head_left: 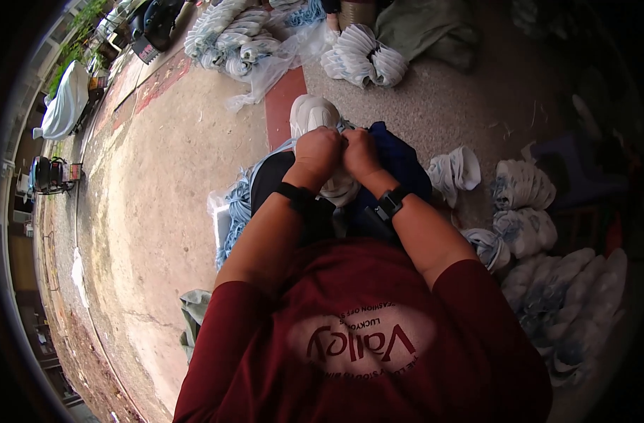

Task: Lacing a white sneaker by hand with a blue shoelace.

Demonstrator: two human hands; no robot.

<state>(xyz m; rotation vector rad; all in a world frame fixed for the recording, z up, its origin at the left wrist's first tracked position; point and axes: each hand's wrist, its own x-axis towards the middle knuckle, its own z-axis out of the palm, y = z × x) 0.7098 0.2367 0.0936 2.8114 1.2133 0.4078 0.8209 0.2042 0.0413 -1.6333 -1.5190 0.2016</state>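
My left hand (318,153) and my right hand (359,151) meet above my lap, both closed with the fingers pinched close together. What the fingertips hold is mostly hidden. A strand of light blue lace (282,146) runs to the left hand from the side. Just beyond the hands shows the toe of a white shoe (313,113). Below the hands, between my legs, a whitish piece (341,190) is partly covered by my wrists. Beside my left leg hangs a thick bundle of light blue laces (239,211).
Stacks of white shoe uppers (364,58) lie ahead on the ground, near clear plastic sheeting (283,67). More stacks (523,187) stand at my right, with a plastic-wrapped pile (565,310) nearer. A person's hand (332,21) shows at the top. Covered scooters (65,102) stand far left.
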